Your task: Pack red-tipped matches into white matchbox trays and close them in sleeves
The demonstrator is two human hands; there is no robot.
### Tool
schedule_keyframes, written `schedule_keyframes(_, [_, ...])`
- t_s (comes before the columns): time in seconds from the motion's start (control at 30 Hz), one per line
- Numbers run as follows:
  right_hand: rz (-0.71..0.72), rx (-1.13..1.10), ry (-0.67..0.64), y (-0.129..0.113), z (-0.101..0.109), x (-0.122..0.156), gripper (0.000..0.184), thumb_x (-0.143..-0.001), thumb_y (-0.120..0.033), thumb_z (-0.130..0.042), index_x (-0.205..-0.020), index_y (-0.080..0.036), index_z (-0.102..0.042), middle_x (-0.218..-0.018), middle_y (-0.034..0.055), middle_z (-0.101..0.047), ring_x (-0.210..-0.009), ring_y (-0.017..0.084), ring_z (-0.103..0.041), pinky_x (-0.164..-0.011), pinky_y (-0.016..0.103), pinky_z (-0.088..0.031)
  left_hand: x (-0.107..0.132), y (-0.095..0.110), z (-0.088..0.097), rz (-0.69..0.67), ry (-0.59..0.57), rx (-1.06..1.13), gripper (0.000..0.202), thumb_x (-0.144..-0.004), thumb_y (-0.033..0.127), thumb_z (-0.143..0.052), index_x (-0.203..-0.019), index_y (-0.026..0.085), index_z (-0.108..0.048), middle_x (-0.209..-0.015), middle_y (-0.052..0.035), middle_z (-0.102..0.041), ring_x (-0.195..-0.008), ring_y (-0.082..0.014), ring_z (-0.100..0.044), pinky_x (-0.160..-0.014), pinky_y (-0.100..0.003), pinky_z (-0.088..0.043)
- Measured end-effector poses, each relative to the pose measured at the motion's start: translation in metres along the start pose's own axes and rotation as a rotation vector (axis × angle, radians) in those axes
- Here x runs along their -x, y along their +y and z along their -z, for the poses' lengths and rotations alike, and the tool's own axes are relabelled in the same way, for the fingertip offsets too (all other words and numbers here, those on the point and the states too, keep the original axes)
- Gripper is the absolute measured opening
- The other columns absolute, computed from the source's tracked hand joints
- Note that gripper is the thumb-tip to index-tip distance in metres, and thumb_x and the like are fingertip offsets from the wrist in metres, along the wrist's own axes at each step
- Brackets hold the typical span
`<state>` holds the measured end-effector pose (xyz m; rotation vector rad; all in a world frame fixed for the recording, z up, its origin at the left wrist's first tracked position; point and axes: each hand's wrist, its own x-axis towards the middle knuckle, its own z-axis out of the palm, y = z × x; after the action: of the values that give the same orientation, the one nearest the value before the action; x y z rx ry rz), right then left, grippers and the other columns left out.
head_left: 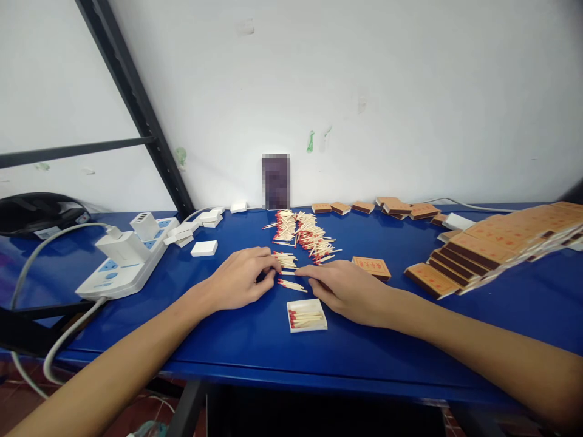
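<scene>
Between my hands, on the blue table, lie small groups of red-headed matches (294,285). My left hand (246,276) rests at their red heads, its fingers curved and the thumb a little apart from them. From the other side, my right hand (348,291) stretches its index finger to the plain end of a match, with its thumb held apart. In front of the hands stands a white matchbox tray (322,325) with several matches in it, heads to the left. Behind them are two larger heaps of loose matches (314,237).
Orange matchboxes (371,267) lie right of the heaps, along the wall and in a long fanned stack (501,237) at the right. White trays (204,248) sit back left. A power strip (127,273) with cables is at the left. A blurred dark panel (276,182) stands against the wall.
</scene>
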<state>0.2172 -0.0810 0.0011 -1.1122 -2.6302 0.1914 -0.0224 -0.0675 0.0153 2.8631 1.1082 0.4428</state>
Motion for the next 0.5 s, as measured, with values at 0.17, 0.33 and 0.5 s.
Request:
schedule_keyframes(0.17, [0.010, -0.019, 0.000, -0.0002, 0.0006, 0.0000, 0.035, -0.092, -0.017, -0.044, -0.122, -0.022, -0.063, -0.086, 0.0054, -0.072, -0.074, 0.017, -0.065, -0.068, 0.025, -0.041, 0.0000, 0.0009, 0.0007, -0.006, -0.001, 0.005, 0.019, -0.088, 0.017, -0.045, -0.095, 0.019, -0.063, -0.085, -0.0021, -0.058, -0.077, -0.0152, -0.055, -0.072, -0.028, -0.044])
schedule_keyframes(0.33, [0.015, -0.119, -0.013, 0.0000, 0.0027, 0.0000, 0.036, -0.093, -0.016, -0.041, -0.120, -0.024, -0.064, -0.082, 0.0030, -0.072, -0.072, 0.016, -0.064, -0.064, 0.025, -0.040, 0.0003, 0.0043, 0.0025, -0.030, -0.032, 0.034, 0.016, -0.085, 0.013, -0.046, -0.087, 0.019, -0.060, -0.082, -0.0003, -0.058, -0.076, -0.0142, -0.053, -0.072, -0.027, -0.043])
schedule_keyframes(0.5, [-0.039, -0.177, 0.039, 0.0007, 0.0017, -0.0017, 0.040, -0.092, -0.014, -0.039, -0.123, -0.024, -0.063, -0.083, 0.0013, -0.073, -0.073, 0.015, -0.064, -0.066, 0.026, -0.041, 0.0001, 0.0024, 0.0020, -0.034, -0.029, -0.017, 0.018, -0.085, 0.012, -0.045, -0.095, 0.019, -0.059, -0.085, -0.0010, -0.059, -0.078, -0.0154, -0.055, -0.073, -0.027, -0.043])
